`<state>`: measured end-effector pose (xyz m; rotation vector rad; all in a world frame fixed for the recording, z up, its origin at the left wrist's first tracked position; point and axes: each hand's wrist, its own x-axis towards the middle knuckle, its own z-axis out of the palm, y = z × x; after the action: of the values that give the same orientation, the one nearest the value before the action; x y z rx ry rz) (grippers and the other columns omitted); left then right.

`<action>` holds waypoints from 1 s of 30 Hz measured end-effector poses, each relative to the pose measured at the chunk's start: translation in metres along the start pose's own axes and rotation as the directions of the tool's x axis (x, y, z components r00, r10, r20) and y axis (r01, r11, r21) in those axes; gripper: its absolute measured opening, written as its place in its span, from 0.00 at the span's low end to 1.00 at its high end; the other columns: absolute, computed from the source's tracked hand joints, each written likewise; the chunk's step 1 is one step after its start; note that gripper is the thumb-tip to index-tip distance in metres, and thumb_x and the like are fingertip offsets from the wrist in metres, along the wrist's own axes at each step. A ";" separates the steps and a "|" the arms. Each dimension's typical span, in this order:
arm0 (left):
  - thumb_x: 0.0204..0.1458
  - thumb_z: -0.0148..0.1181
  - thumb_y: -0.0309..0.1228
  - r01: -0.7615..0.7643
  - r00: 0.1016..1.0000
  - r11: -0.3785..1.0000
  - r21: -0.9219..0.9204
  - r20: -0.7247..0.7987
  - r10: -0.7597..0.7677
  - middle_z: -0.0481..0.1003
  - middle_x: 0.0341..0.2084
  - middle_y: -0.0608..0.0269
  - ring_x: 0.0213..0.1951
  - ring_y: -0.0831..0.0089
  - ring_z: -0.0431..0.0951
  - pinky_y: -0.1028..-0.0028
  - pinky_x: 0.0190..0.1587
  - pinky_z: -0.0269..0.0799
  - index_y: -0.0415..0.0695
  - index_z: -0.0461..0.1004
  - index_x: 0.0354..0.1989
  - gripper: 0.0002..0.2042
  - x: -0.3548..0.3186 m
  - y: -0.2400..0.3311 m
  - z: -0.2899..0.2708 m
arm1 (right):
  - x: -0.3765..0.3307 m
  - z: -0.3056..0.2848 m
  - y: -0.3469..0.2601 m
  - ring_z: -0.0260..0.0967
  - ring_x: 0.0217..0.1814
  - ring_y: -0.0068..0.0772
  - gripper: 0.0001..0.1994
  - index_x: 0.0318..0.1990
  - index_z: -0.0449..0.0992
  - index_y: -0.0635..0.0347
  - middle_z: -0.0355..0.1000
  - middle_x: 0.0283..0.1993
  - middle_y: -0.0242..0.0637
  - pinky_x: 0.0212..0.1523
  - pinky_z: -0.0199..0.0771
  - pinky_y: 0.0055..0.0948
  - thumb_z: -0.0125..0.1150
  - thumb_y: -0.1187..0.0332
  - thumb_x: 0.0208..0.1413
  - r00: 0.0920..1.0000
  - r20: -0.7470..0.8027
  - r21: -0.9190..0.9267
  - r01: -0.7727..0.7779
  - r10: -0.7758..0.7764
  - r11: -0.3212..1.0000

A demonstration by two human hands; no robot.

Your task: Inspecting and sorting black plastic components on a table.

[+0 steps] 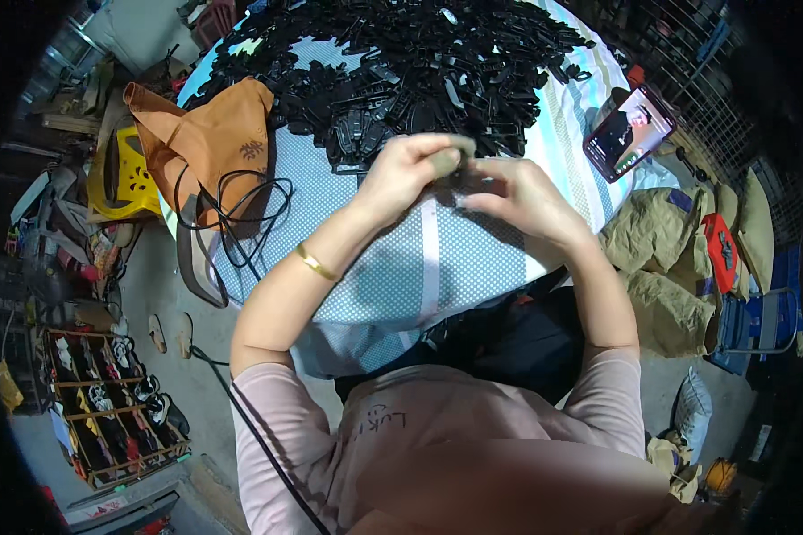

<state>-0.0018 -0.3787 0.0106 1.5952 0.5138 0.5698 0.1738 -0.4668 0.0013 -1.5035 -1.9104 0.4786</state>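
Observation:
My left hand is over the near middle of the table, its fingers and thumb pinched together. Between the fingertips there seems to be something small and dark, mostly hidden and too blurred to name. Facing it, my right hand has its fingers stretched toward the left fingertips, with the thumb held apart below them. A gap shows between that thumb and the fingers. Just beyond both hands lies a large heap of small black plastic pieces, some of them shaped like buckles.
A patterned cloth covers the round table. An orange-brown bag and a looped black cable lie at the left. A phone with a lit screen stands at the right edge. Beside the table are khaki sacks and a yellow stool.

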 end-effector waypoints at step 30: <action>0.57 0.46 0.26 0.244 0.966 0.814 -0.528 0.061 -0.250 0.70 0.40 0.51 0.38 0.68 0.76 0.74 0.43 0.76 0.32 0.62 0.49 0.14 0.013 -0.019 0.008 | 0.007 -0.022 0.018 0.66 0.37 0.20 0.20 0.52 0.64 0.65 0.67 0.35 0.31 0.37 0.72 0.23 0.57 0.75 0.50 0.957 -0.216 0.505 -0.063 0.196 0.861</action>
<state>0.0137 -0.3747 -0.0083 0.9741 0.5072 0.4698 0.2007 -0.4577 0.0072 -1.2794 -1.3510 0.7307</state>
